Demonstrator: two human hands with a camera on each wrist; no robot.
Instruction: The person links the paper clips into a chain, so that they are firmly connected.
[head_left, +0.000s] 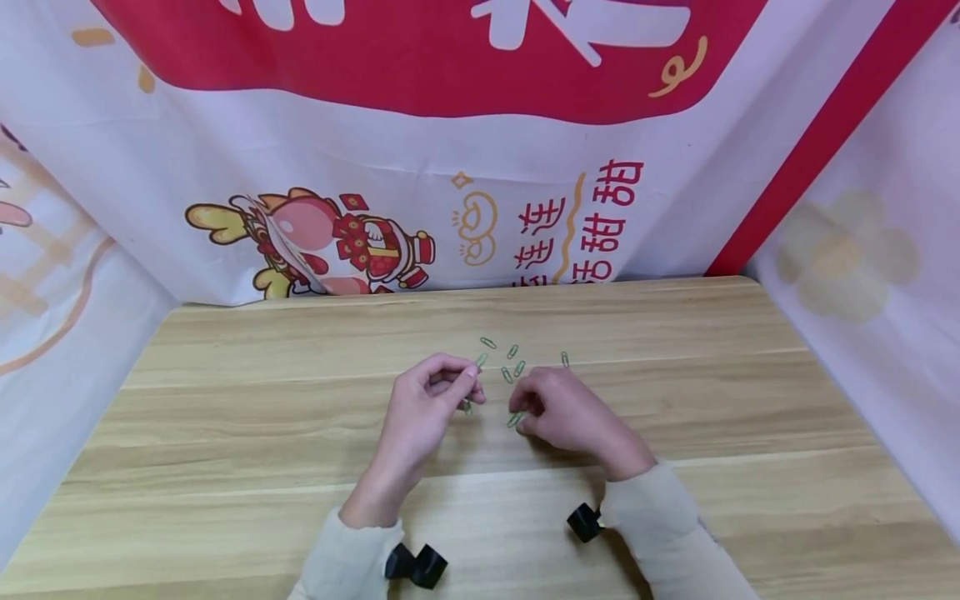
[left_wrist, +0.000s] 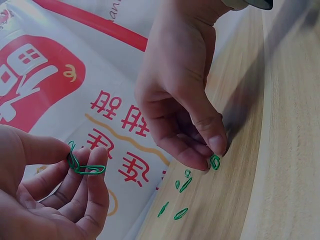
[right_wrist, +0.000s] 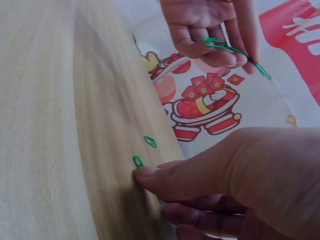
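Observation:
My left hand [head_left: 427,404] is raised a little over the table and pinches a short chain of green paper clips [left_wrist: 91,170] between thumb and fingers. In the right wrist view the linked clips [right_wrist: 227,46] stick out on both sides of the fingertips. Down at the tabletop, my right hand [head_left: 567,410] has its thumb and index finger on one green paper clip [head_left: 514,420]; part of that clip shows past the fingertips in the left wrist view. Several loose green paper clips [head_left: 520,368] lie just beyond the right hand, one of them [head_left: 565,359] farther right.
The wood-grain table [head_left: 225,433] reaches back to a white and red printed cloth [head_left: 420,142] hanging behind it. More printed cloth [head_left: 847,192] hangs along the sides. Black wrist mounts [head_left: 583,522] sit at both sleeves.

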